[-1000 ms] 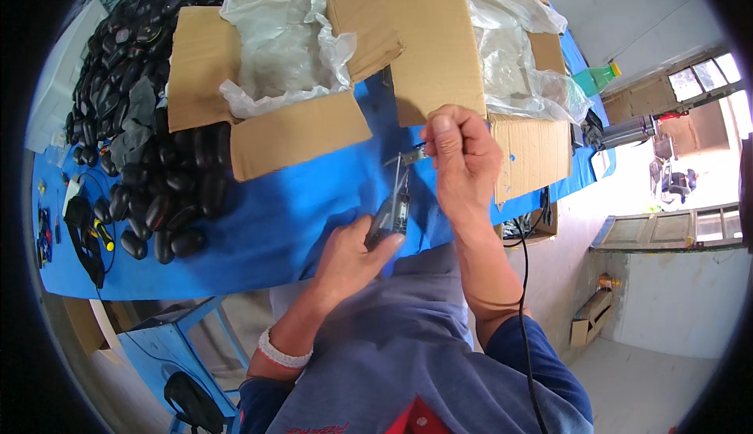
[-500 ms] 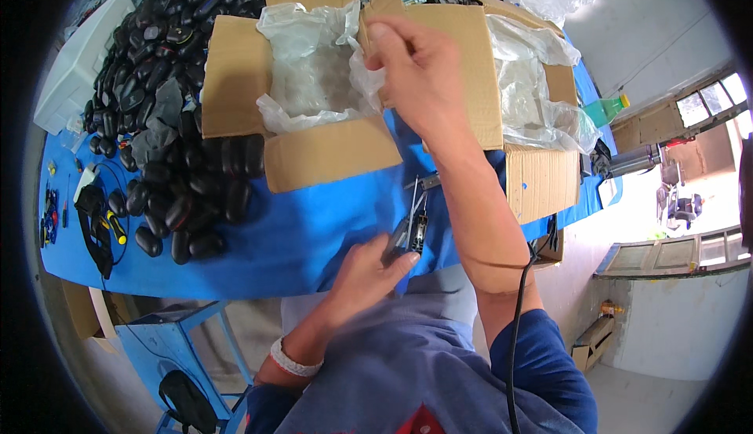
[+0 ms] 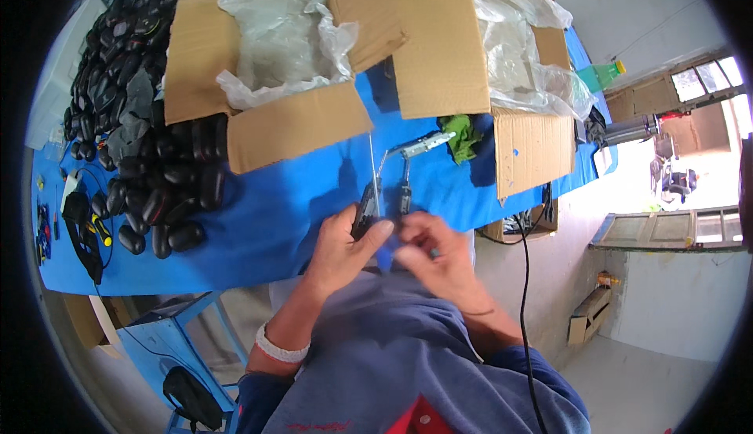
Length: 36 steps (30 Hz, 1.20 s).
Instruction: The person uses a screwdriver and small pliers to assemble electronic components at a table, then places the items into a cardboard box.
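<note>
the left hand (image 3: 345, 250) grips a dark shell (image 3: 365, 213) and a screwdriver (image 3: 375, 183) (its shaft points away from the body) near the table edge. the right hand (image 3: 441, 263) is curled, blurred, beside a slim part (image 3: 405, 199); i cannot tell whether it grasps anything. beyond: a metal strip (image 3: 427, 145), green rag (image 3: 464, 138).

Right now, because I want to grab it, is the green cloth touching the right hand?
Apart: the head view shows blue tablecloth between right hand and green cloth.

Workshop: heaped black casings (image 3: 118, 54), tools (image 3: 103, 232)
</note>
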{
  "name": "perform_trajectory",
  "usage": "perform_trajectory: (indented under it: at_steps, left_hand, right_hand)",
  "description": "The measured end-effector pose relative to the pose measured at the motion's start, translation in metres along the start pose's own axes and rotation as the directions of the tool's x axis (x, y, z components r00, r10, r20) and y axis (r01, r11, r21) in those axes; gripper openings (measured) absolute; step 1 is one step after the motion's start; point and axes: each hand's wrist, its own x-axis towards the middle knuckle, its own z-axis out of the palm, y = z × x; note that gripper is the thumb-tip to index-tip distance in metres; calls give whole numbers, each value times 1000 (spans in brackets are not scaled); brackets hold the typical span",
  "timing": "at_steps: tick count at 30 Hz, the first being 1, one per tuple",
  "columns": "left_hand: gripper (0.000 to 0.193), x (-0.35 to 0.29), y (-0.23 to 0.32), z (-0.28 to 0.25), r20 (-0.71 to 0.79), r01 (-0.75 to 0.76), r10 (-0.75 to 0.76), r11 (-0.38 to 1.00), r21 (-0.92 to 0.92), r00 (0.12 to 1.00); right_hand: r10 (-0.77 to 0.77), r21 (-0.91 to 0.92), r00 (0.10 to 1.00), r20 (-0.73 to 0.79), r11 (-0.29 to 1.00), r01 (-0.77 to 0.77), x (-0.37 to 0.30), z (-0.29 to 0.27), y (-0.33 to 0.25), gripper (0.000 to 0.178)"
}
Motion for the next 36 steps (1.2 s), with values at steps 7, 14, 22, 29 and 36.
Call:
perform_trajectory:
  at_steps: [7, 14, 22, 29, 36]
  left_hand:
    - [33, -1, 2, 1, 34, -49, 54, 991, -123, 998]
    - [39, -3, -1, -11, 60, 116, -101, 923, -367, 993]
    - [38, 0, 3, -19, 172, 202, -135, 859, -471, 976]
    - [37, -2, 4, -17, 151, 184, -127, 865, -466, 980]
    - [35, 0, 3, -20, 175, 214, -143, 829, -517, 974]
  right_hand:
    - [-68, 1, 993, 98, 998, 68, 9, 21, -3, 49]
    - [-50, 10, 988, -149, 999, 52, 11, -9, 17, 36]
    - [-133, -392, 965, -225, 919, 36, 37, -33, 30, 30]
    - [-199, -433, 944, -263, 899, 69, 46, -26, 41, 29]
    - [-312, -551, 906, -286, 827, 111, 52, -17, 48, 31]
